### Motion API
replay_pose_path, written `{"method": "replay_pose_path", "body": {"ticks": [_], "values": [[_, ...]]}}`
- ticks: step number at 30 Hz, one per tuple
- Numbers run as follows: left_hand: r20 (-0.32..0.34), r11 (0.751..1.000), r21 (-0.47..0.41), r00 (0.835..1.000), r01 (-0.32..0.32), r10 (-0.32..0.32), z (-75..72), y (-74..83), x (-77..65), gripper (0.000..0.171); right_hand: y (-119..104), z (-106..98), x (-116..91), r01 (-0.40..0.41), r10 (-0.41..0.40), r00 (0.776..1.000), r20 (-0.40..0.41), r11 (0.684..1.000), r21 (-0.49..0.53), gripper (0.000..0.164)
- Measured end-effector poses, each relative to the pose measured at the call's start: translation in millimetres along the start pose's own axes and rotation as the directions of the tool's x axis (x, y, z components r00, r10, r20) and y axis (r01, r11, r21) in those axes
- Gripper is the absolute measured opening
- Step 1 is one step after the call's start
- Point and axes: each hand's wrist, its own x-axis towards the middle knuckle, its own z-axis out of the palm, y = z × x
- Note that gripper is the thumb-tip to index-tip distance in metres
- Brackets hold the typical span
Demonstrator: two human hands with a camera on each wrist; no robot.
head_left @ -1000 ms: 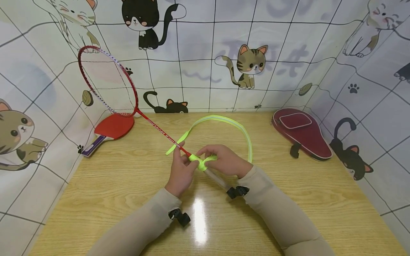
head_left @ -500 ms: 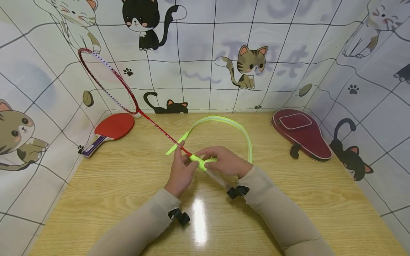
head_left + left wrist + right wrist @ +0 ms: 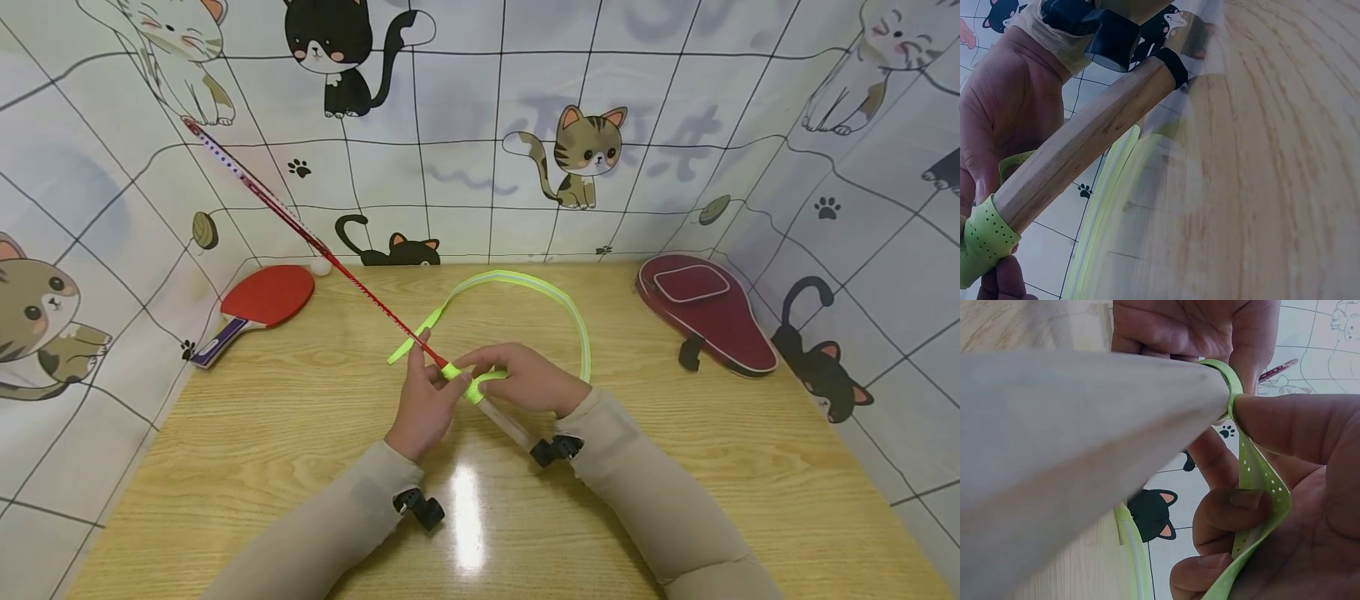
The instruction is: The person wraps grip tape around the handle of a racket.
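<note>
- The left hand gripped the badminton racket where shaft met wooden handle, fingers curled round it above the surface.
- The right hand pinched the green grip tape between thumb and fingers, tape wound round the handle's top.
- The loose tape arced behind both hands.
- A red table tennis paddle lay far left, 1 red paddle case far right.
</note>
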Motion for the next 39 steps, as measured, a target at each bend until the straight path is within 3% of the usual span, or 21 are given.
{"method": "replay_pose_path", "body": {"ticks": [9, 16, 23, 30, 39], "values": [[-0.008, 1.0, -0.004, 1.0, 0.009, -0.009, 1.9, -0.7, -0.5, 0.096, 0.7, -0.1, -0.6, -0.041, 0.04, 0.999, 0.015, 0.999, 0.026, 0.052], [-0.028, 1.0, 0.017, 1.0, 0.007, -0.007, 1.9, -3.4, 0.2, 0.089, -1.6, 0.3, -1.8, -0.077, 0.073, 0.996, 0.055, 0.996, 0.056, 0.051], [-0.042, 1.0, -0.019, 0.999, 0.002, -0.003, 4.2, -4.3, 0.3, 0.074, -2.7, -0.4, -2.2, -0.057, 0.057, 0.998, 0.032, 0.998, 0.009, 0.05], [-0.049, 1.0, 0.0, 0.999, -0.001, 0.0, 4.6, -4.5, -0.4, 0.065, -0.2, -0.8, -2.1, -0.052, 0.05, 0.999, -0.018, 0.995, -0.086, 0.048], [-0.059, 1.0, 0.014, 0.998, 0.01, -0.009, 3.4, -4.1, 0.7, 0.058, 1.9, -1.2, -1.0, -0.07, 0.068, 0.997, -0.019, 0.994, -0.084, 0.046]]}}
